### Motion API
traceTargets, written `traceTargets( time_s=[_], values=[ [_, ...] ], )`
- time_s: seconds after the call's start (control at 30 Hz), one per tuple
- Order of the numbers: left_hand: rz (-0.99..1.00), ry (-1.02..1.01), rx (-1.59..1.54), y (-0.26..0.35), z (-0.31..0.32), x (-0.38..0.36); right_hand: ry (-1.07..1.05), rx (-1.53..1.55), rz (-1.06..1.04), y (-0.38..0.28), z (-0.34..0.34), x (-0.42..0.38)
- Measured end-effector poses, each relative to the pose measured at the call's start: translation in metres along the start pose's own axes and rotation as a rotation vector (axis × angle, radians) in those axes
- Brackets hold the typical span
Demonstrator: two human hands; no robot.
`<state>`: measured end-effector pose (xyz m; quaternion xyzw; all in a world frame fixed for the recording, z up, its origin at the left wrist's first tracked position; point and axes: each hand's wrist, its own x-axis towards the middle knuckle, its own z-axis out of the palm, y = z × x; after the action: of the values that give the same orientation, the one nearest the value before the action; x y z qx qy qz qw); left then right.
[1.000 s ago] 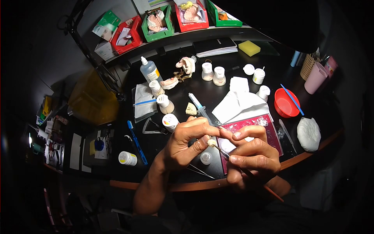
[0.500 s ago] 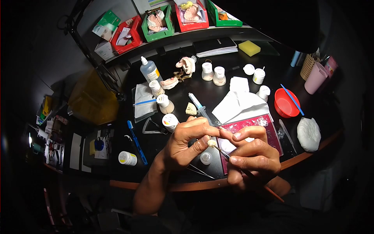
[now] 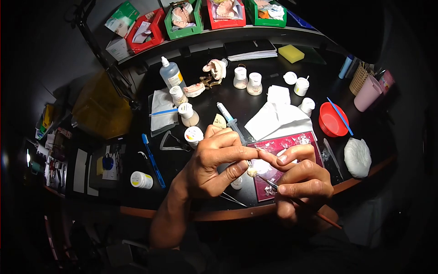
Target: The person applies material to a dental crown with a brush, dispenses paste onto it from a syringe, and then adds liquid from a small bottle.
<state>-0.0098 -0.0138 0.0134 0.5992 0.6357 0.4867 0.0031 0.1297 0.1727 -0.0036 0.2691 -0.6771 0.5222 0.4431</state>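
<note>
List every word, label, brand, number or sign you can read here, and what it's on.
No text can be read with certainty.
Black notebook: small pale lettering, too small.
Syringe: print on its label, blurred.
Clear bottle: label print, too small.
White tub with a yellow-marked label: print, too small.
White jar lid: faint markings, blurred.
Green-and-white box: print, too blurred.

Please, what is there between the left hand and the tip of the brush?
In the head view, a small cream piece is between the left hand and the tip of the brush.
</note>
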Motion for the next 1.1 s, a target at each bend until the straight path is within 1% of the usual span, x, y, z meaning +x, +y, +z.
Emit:
traceTargets(
  time_s=[0.3, 0.57, 0.77, 1.1],
  values=[
    [-0.026, -0.021, 0.024, 0.0032, -0.0022, 0.0008, -0.024, -0.065, -0.005, 0.0015, 0.0013, -0.0009],
    [-0.02, 0.005, 0.027, -0.0003, 0.0009, -0.0016, -0.02, -0.017, 0.028, -0.0021, 0.0019, 0.0015],
    [0.054, -0.013, 0.301, 0.0062, -0.0064, 0.0008, -0.054, 0.125, 0.104, 0.0027, -0.0042, 0.0086],
    [0.057, -0.001, 0.339, 0.0066, -0.0057, -0.0003, -0.053, 0.081, 0.141, -0.0001, -0.0005, 0.0055]
  ],
)
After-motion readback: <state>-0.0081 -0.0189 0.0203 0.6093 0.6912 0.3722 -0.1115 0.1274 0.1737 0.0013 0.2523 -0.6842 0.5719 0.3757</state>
